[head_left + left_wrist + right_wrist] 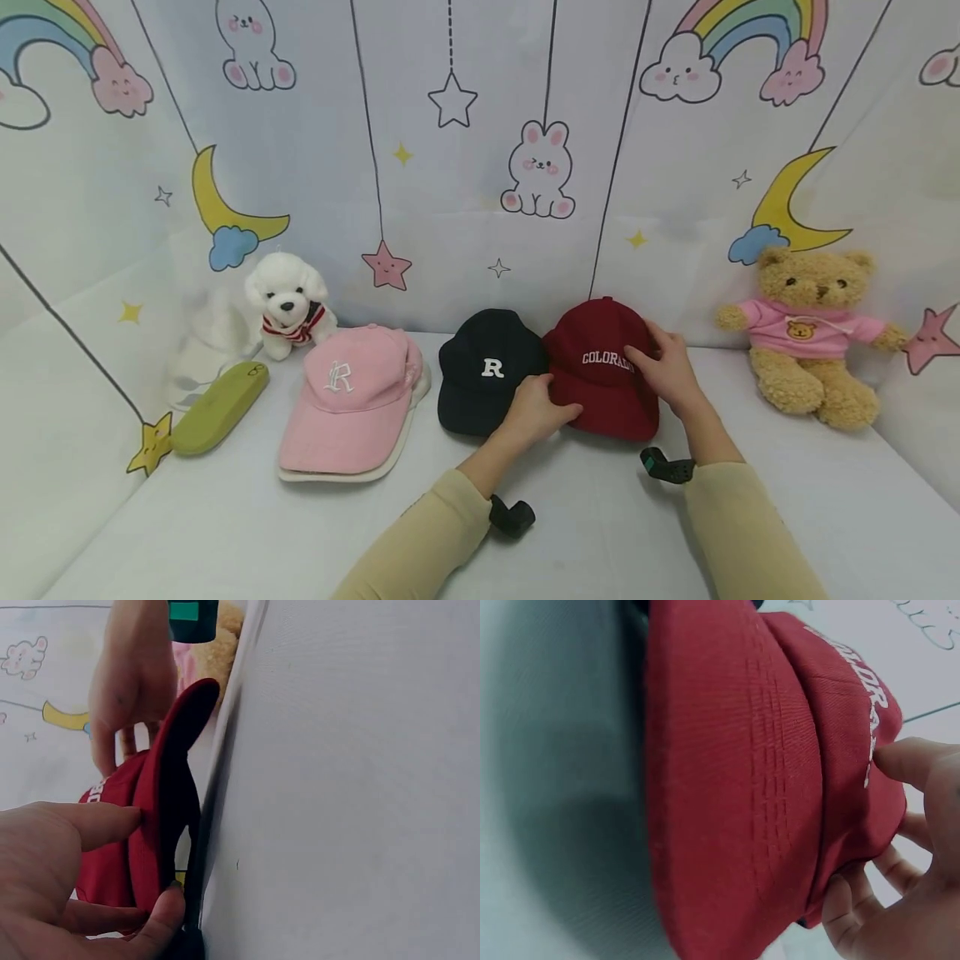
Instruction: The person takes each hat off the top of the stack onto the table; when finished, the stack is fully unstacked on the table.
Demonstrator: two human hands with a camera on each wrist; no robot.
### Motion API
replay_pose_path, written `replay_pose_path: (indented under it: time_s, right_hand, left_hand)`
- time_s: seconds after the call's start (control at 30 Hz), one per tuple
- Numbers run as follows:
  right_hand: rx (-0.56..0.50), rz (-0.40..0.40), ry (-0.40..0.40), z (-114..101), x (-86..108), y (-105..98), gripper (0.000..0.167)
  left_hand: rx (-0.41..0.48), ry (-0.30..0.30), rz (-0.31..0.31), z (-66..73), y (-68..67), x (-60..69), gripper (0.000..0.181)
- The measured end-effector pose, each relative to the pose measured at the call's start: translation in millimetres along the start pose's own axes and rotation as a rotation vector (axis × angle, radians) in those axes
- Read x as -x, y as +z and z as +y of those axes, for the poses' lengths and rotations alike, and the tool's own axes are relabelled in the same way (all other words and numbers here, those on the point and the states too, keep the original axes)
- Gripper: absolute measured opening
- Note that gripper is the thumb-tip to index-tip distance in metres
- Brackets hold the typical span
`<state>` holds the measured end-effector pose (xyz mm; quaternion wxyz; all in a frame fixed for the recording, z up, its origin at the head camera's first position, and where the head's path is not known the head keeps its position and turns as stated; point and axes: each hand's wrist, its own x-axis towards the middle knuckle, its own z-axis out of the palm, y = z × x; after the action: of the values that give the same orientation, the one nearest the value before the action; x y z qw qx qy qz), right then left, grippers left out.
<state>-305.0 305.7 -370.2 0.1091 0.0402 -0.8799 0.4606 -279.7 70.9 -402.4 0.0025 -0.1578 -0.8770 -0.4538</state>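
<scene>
A dark red baseball cap point(600, 367) with white "COLORADO" lettering stands on the white surface, its brim toward the person. The left hand point(534, 410) pinches the left side of its brim, thumb near the lower edge and a finger on top, as the left wrist view shows. On the cap's other side, the right hand point(666, 371) grips the crown, with the thumb on the front by the lettering and the other fingers at the side. Directly left of it sits a black cap point(480, 358) with a white "R", partly behind the left hand.
Farther left lies a pink cap point(356, 383) over a cream brim point(390, 462). A white plush dog point(285, 292) and a green oblong case point(221, 408) are beyond it. At the right sits a teddy bear point(813, 333) in a pink top. A patterned cloth point(465, 183) hangs behind.
</scene>
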Motion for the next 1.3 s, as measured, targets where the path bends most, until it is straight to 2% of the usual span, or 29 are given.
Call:
replay_pose_path:
  time_s: [0.17, 0.4, 0.5, 0.67, 0.83, 1.07, 1.3]
  right_hand:
    - [0.020, -0.017, 0.030, 6.5, -0.4, 3.9, 0.070]
    - [0.082, -0.029, 0.073, 11.7, -2.5, 10.7, 0.075]
    - [0.111, -0.041, 0.091, 14.3, -3.2, 14.2, 0.075]
    - [0.150, -0.033, 0.094, 14.2, -2.0, 17.5, 0.073]
    - [0.217, -0.019, 0.082, 12.7, -0.6, 19.2, 0.073]
    - [0.248, 0.012, 0.052, 8.4, 1.7, 19.3, 0.071]
    - [0.230, 0.052, -0.005, 1.0, 3.3, 15.6, 0.069]
  left_hand:
    - [-0.044, -0.005, -0.035, 2.6, 0.5, 1.3, 0.070]
    - [-0.125, -0.008, -0.055, 3.7, 2.2, 2.9, 0.067]
    - [-0.166, 0.004, -0.065, 4.5, 0.2, 4.9, 0.062]
    - [-0.230, 0.035, -0.072, 8.6, -2.7, 7.6, 0.036]
    - [-0.260, 0.046, -0.087, 14.8, -6.1, 10.2, 0.038]
    - [-0.210, 0.032, -0.099, 12.3, -8.6, 7.5, 0.030]
    - [-0.137, 0.036, -0.083, 9.1, -17.4, 5.0, 0.056]
